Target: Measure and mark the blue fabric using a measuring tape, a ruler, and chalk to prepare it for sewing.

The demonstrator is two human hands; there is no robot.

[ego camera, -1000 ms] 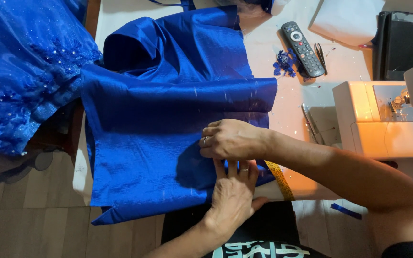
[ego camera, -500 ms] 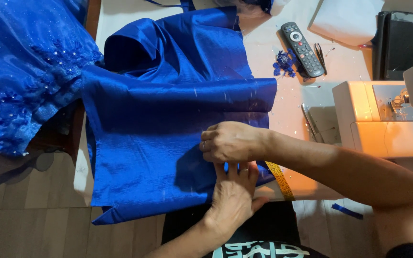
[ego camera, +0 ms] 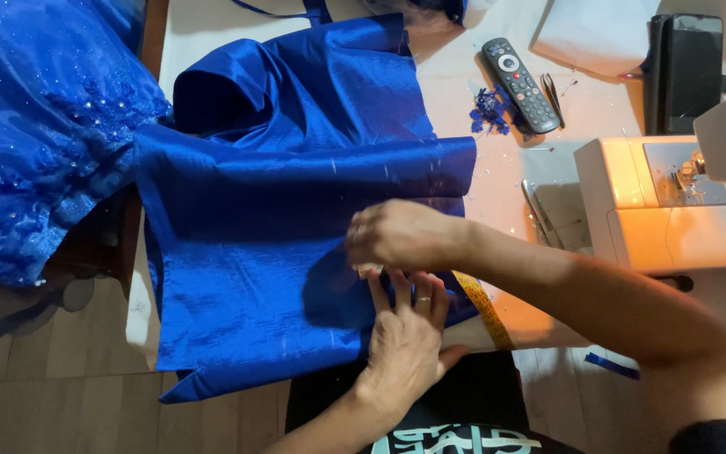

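Almost nothing has moved since a moment ago; both my hands sit in the same spot on the shiny royal-blue cloth (ego camera: pixel 296 227), and my left hand (ego camera: pixel 405 345) has only crept a tiny bit up toward my right hand (ego camera: pixel 397 235). That blue cloth lies spread out on the white bench (ego camera: pixel 481 168), folded over itself, with one edge hanging off the near side of the bench toward me. My left hand is flat, with its fingers (ego camera: pixel 418 290) stretched out straight and pressing down on the cloth near its right edge. It is not gripping anything. My right hand lies across just above it, palm down, with its fingers curled under and touching the cloth. I cannot tell if they pinch a bit of cloth or something small, because the hand hides them. A yellow measuring tape (ego camera: pixel 485 311) peeks out from under my right arm, just beside my left hand. Farther back on the bench is a black remote control with many buttons (ego camera: pixel 520 84), and next to it a little heap of blue cloth scraps (ego camera: pixel 489 109). A white sewing machine (ego camera: pixel 674 210) stands on the right. On the left, a puffy blue dress with small shiny beads (ego camera: pixel 35 134) hangs past the bench.
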